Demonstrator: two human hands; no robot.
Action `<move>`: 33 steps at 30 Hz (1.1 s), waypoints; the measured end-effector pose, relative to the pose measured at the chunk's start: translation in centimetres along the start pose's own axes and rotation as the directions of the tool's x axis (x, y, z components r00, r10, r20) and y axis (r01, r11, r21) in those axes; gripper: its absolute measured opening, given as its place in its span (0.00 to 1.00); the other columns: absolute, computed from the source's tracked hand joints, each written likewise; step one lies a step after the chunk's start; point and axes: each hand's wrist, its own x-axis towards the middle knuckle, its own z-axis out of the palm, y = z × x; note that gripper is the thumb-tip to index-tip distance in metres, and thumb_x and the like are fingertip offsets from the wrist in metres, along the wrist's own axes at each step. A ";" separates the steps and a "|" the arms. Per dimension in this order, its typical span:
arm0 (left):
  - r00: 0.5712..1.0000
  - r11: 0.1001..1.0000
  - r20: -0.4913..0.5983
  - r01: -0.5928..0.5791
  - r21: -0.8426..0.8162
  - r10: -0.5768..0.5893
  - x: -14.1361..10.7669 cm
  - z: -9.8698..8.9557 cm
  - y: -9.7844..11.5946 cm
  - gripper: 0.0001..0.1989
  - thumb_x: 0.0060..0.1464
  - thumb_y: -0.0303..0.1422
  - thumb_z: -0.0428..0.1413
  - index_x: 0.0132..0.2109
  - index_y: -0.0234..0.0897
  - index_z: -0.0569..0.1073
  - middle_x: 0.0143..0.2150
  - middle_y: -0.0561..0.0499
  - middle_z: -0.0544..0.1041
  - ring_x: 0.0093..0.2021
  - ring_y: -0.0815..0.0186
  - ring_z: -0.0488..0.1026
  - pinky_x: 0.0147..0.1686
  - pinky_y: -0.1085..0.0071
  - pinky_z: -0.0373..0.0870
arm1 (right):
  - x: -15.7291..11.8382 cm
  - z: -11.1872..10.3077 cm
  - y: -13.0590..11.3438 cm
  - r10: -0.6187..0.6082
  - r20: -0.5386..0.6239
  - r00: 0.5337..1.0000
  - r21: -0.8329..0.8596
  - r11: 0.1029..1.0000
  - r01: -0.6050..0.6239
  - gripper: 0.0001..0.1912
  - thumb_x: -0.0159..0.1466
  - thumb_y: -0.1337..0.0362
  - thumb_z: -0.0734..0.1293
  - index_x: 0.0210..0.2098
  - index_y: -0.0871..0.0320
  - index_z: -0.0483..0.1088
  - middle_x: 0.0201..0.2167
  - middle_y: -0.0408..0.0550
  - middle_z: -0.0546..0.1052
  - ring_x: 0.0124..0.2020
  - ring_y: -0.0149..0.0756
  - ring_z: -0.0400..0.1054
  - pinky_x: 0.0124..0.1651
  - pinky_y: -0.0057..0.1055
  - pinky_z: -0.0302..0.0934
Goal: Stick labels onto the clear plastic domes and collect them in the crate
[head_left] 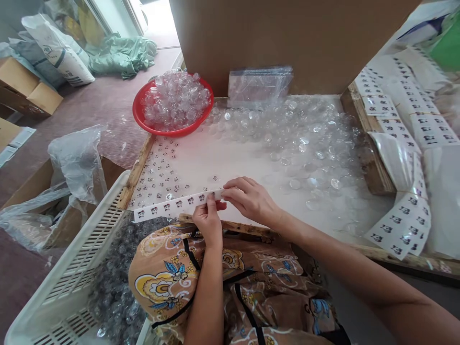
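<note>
Pinching a white sticker strip (178, 205) with dark panda-like prints (166, 207), the left hand (210, 219) and right hand (251, 199) are holding it over the desk (226, 153), on the near side of the red basin (179, 132). Left of this basin, a white sack (61, 52) is showing blurred, unreadable writing (48, 50).

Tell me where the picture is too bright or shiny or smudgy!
In the head view, the opening up top glares white, clear discs glint, and the green thing at upper right looks blurry; the printed strip looks clearer.

Left hand (209, 218) pinches just beside the palm-down, bent-fingered right hand (251, 200).
</note>
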 end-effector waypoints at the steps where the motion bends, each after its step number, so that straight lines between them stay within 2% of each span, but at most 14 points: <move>1: 1.000 1.000 0.002 0.000 0.005 0.000 0.0 0.0 0.0 0.19 0.57 0.45 0.58 0.27 0.32 0.77 0.20 0.48 0.78 0.20 0.65 0.76 0.27 0.71 0.72 | 0.2 -0.2 0.2 0.034 -0.033 0.999 0.061 0.998 -0.032 0.08 0.69 0.66 0.62 0.37 0.54 0.73 0.41 0.52 0.76 0.42 0.39 0.69 0.46 0.38 0.65; 3: 1.000 1.000 0.002 -0.008 0.010 0.008 -0.1 -0.1 0.0 0.19 0.57 0.44 0.58 0.27 0.32 0.77 0.20 0.48 0.78 0.20 0.65 0.76 0.27 0.71 0.72 | 0.8 -0.8 1.4 0.195 -0.106 0.975 0.206 0.964 -0.170 0.06 0.67 0.64 0.65 0.34 0.55 0.72 0.37 0.50 0.76 0.39 0.38 0.69 0.43 0.36 0.65; 5: 1.000 1.000 0.003 -0.021 0.015 0.021 -0.2 -0.2 -0.1 0.19 0.57 0.44 0.58 0.26 0.32 0.77 0.19 0.49 0.78 0.21 0.65 0.76 0.29 0.70 0.73 | 1.6 -1.4 3.4 0.426 -0.115 0.897 0.323 0.870 -0.372 0.06 0.64 0.61 0.67 0.32 0.56 0.72 0.31 0.47 0.75 0.33 0.35 0.68 0.36 0.33 0.63; 6: 1.000 0.999 0.006 -0.028 0.016 0.028 -0.2 -0.3 -0.2 0.19 0.57 0.44 0.58 0.26 0.33 0.77 0.19 0.49 0.78 0.21 0.65 0.76 0.30 0.70 0.73 | 2.0 -1.7 4.5 0.525 -0.079 0.847 0.354 0.809 -0.468 0.07 0.62 0.60 0.67 0.31 0.57 0.71 0.28 0.46 0.74 0.30 0.34 0.66 0.33 0.32 0.61; 8: 0.999 0.999 0.009 -0.036 0.011 0.036 -0.3 -0.3 -0.3 0.19 0.57 0.43 0.58 0.26 0.33 0.77 0.19 0.49 0.78 0.21 0.65 0.76 0.31 0.70 0.73 | 2.5 -1.8 6.4 0.647 0.035 0.761 0.355 0.704 -0.615 0.08 0.59 0.59 0.69 0.29 0.57 0.71 0.25 0.43 0.72 0.26 0.31 0.62 0.30 0.30 0.57; 10: 0.999 0.999 0.009 -0.043 -0.002 0.043 -0.3 -0.3 -0.3 0.18 0.57 0.43 0.58 0.26 0.33 0.77 0.19 0.50 0.78 0.20 0.65 0.76 0.30 0.70 0.73 | 2.7 -1.4 7.7 0.688 0.158 0.708 0.306 0.647 -0.698 0.07 0.56 0.59 0.69 0.27 0.57 0.71 0.23 0.42 0.71 0.25 0.30 0.61 0.28 0.29 0.55; 12: 0.998 0.998 0.013 -0.057 0.000 0.057 -0.3 -0.3 -0.2 0.18 0.57 0.42 0.58 0.26 0.33 0.77 0.19 0.50 0.78 0.20 0.66 0.76 0.29 0.70 0.73 | 2.6 -0.9 8.2 0.690 0.260 0.676 0.255 0.626 -0.737 0.06 0.54 0.60 0.69 0.27 0.57 0.72 0.23 0.42 0.72 0.25 0.30 0.62 0.27 0.27 0.55; 16: 0.997 0.997 0.028 -0.071 0.026 0.070 -0.3 -0.3 -0.1 0.18 0.58 0.42 0.57 0.27 0.34 0.78 0.19 0.50 0.78 0.20 0.65 0.76 0.28 0.70 0.73 | 2.4 -0.2 8.2 0.697 0.326 0.639 0.159 0.626 -0.764 0.04 0.53 0.63 0.69 0.26 0.56 0.74 0.23 0.41 0.74 0.25 0.30 0.64 0.27 0.27 0.56; 19: 0.997 0.996 0.022 -0.076 0.045 0.075 -0.3 -0.3 -0.1 0.19 0.58 0.42 0.57 0.26 0.34 0.77 0.18 0.50 0.78 0.20 0.65 0.76 0.29 0.70 0.73 | 2.6 -0.1 8.1 0.706 0.321 0.632 0.098 0.639 -0.763 0.03 0.54 0.64 0.69 0.27 0.56 0.74 0.25 0.42 0.75 0.26 0.30 0.65 0.28 0.26 0.56; 22: 0.997 0.995 0.022 -0.080 0.061 0.079 -0.3 -0.3 -0.2 0.19 0.58 0.42 0.57 0.26 0.34 0.78 0.19 0.50 0.78 0.21 0.65 0.77 0.31 0.69 0.73 | 2.6 0.1 7.9 0.698 0.294 0.653 0.027 0.676 -0.736 0.02 0.55 0.66 0.68 0.28 0.56 0.74 0.26 0.42 0.76 0.27 0.31 0.66 0.30 0.27 0.56; 24: 0.996 0.995 0.027 -0.082 0.064 0.081 -0.3 -0.3 -0.2 0.18 0.58 0.42 0.57 0.26 0.34 0.78 0.19 0.50 0.78 0.21 0.65 0.77 0.31 0.69 0.73 | 2.5 0.5 7.6 0.673 0.261 0.692 -0.026 0.722 -0.692 0.02 0.56 0.68 0.68 0.29 0.57 0.74 0.27 0.43 0.76 0.28 0.31 0.67 0.32 0.27 0.57; 27: 0.996 0.995 0.035 -0.081 0.054 0.080 -0.4 -0.2 -0.2 0.18 0.58 0.42 0.57 0.26 0.34 0.77 0.19 0.51 0.77 0.20 0.65 0.76 0.29 0.70 0.73 | 2.3 1.6 6.8 0.611 0.161 0.775 -0.098 0.791 -0.604 0.03 0.58 0.69 0.67 0.31 0.57 0.74 0.35 0.48 0.76 0.31 0.32 0.68 0.35 0.28 0.58; 29: 0.996 0.996 0.036 -0.081 0.043 0.079 -0.3 -0.2 -0.2 0.17 0.58 0.42 0.57 0.27 0.34 0.77 0.19 0.51 0.77 0.20 0.66 0.76 0.29 0.70 0.73 | 2.4 2.5 6.2 0.576 0.119 0.809 -0.110 0.817 -0.566 0.05 0.59 0.70 0.67 0.35 0.57 0.75 0.39 0.50 0.76 0.32 0.33 0.68 0.37 0.29 0.59; 33: 0.995 0.994 0.025 -0.096 0.044 0.095 -0.2 -0.3 -0.3 0.17 0.57 0.42 0.58 0.27 0.34 0.77 0.19 0.51 0.78 0.21 0.66 0.76 0.31 0.70 0.74 | 3.2 3.3 5.8 0.551 0.152 0.820 -0.048 0.833 -0.551 0.18 0.61 0.72 0.66 0.51 0.56 0.69 0.38 0.48 0.77 0.34 0.35 0.70 0.39 0.29 0.60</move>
